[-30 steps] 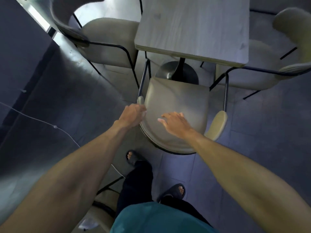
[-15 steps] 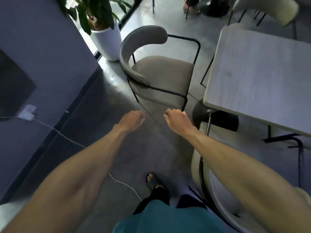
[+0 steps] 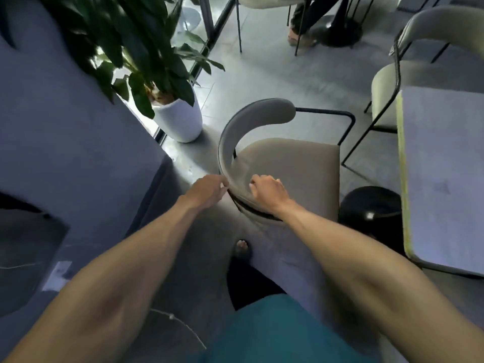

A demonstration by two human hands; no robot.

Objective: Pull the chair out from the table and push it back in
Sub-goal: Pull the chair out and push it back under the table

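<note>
A beige chair (image 3: 293,166) with a curved padded backrest and thin black metal frame stands in the middle of the view, its seat facing the pale wooden table (image 3: 442,179) at the right. My left hand (image 3: 207,189) touches the outer near end of the backrest, fingers curled against it. My right hand (image 3: 267,188) lies over the backrest's inner side, fingers closed on its edge. The chair's legs are mostly hidden under the seat.
A potted plant in a white pot (image 3: 180,119) stands left of the chair beside a grey wall. Another beige chair (image 3: 419,82) stands at the table's far end. The table's black round base (image 3: 369,208) sits near the chair. A person's foot (image 3: 298,39) shows far off.
I have turned away from the first chair at the table's near side. Both hands left it, crossed the floor gap, and now rest on the backrest of the chair by the plant.
</note>
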